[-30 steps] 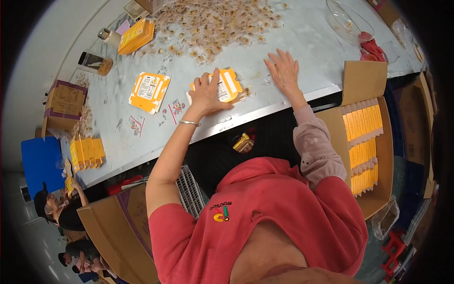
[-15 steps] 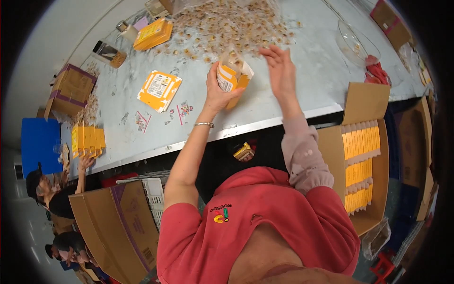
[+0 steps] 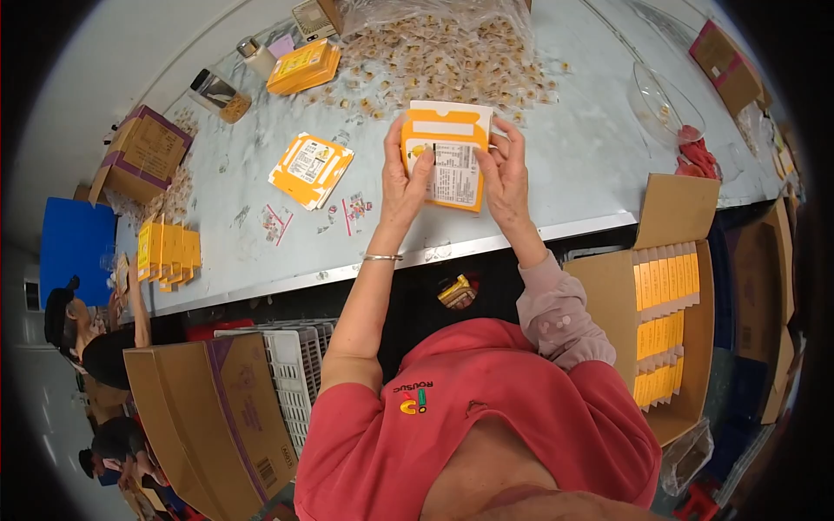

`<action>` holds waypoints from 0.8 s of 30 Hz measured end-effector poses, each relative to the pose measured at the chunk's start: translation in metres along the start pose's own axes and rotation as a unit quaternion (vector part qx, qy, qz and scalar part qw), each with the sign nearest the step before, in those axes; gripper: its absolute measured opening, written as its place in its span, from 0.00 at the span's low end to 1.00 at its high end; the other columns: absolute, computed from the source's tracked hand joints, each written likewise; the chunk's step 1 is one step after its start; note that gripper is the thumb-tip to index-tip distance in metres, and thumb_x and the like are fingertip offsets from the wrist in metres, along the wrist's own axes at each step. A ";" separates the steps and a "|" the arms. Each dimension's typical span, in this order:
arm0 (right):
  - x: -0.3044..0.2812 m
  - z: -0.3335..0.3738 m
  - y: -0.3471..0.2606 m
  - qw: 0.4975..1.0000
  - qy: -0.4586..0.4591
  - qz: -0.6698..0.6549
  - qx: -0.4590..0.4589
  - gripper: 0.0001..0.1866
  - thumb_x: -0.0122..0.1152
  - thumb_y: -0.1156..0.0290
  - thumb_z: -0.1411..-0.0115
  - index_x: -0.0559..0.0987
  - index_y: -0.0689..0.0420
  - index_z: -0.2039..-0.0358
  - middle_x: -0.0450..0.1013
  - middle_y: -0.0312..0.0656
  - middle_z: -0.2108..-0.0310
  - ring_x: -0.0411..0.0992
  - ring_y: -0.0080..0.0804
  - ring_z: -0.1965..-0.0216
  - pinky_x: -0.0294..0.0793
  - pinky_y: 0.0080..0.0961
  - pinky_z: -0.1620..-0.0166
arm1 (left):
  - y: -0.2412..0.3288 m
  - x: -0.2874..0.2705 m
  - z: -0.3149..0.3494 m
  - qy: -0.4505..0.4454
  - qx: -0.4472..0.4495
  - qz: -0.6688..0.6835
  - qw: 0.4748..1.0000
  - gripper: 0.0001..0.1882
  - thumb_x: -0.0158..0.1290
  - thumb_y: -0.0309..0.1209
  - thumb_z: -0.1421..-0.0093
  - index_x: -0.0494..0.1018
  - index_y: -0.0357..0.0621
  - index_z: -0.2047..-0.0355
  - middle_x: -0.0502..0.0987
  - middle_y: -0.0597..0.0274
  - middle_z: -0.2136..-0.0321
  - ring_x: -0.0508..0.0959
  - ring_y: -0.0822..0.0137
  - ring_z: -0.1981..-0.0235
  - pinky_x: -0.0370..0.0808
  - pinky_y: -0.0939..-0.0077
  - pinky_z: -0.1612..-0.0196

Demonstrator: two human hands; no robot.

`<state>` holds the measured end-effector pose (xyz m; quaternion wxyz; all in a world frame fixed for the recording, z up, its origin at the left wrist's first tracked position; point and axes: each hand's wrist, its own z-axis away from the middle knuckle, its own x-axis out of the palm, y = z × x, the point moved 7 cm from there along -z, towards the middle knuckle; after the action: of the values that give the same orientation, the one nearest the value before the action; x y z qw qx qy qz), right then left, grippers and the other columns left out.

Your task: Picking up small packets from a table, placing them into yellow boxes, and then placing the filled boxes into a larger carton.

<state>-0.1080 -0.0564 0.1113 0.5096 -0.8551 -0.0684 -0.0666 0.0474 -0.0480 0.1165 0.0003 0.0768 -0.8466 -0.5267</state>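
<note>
Between my two hands is a yellow and white carton [image 3: 447, 165], its printed panel turned up toward me and a white flap at its top edge. My left hand [image 3: 404, 178] grips its left side, thumb across the panel. On the opposite side my right hand [image 3: 504, 178] holds the edge, thumb also on the front. Just beyond the carton spreads a heap of small clear-wrapped pieces [image 3: 443, 52]. A stack of flattened yellow cartons [image 3: 311, 169] lies on the table left of my hands, with small printed sachets [image 3: 356, 213] nearby.
An open cardboard box [image 3: 686, 382] filled with rows of yellow cartons stands at my right. Far right are a clear bowl [image 3: 665, 104] and a red cloth [image 3: 697, 156]. More yellow cartons [image 3: 300, 68] and a jar [image 3: 219, 95] sit back left. A co-worker [image 3: 109, 347] is at far left.
My right hand has come in from the right and taken hold of the carton. The carton has turned from a tilted, open-topped position to its printed panel facing me.
</note>
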 end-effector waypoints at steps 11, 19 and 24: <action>-0.006 0.027 0.048 0.932 0.139 -0.262 0.210 0.09 0.52 0.80 0.47 0.65 0.57 0.66 0.67 0.36 0.70 0.64 0.19 0.70 0.66 0.17 0.65 | -0.042 0.004 0.025 0.130 -0.205 0.128 0.962 0.12 0.48 0.28 0.43 0.60 0.44 0.59 0.72 0.67 0.72 0.65 0.79 0.72 0.65 0.82 0.69; -0.027 0.028 0.064 0.944 0.020 -0.235 0.232 0.11 0.48 0.74 0.42 0.65 0.57 0.58 0.68 0.39 0.62 0.67 0.23 0.61 0.66 0.22 0.55 | -0.056 0.014 0.060 -0.073 -0.117 0.018 0.990 0.25 0.53 0.29 0.44 0.56 0.40 0.49 0.69 0.55 0.56 0.69 0.67 0.53 0.66 0.74 0.49; -0.018 0.048 0.064 0.936 0.005 -0.212 0.281 0.25 0.35 0.53 0.33 0.63 0.58 0.45 0.68 0.41 0.51 0.65 0.27 0.48 0.60 0.26 0.44 | -0.063 0.016 0.068 -0.059 -0.138 0.068 0.986 0.29 0.53 0.38 0.41 0.54 0.42 0.45 0.67 0.58 0.53 0.68 0.67 0.52 0.65 0.74 0.48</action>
<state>-0.1121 -0.0458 0.0299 0.7034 -0.6426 -0.2613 -0.1552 0.0340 -0.0166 0.0291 -0.0029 -0.0132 -0.7678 -0.6405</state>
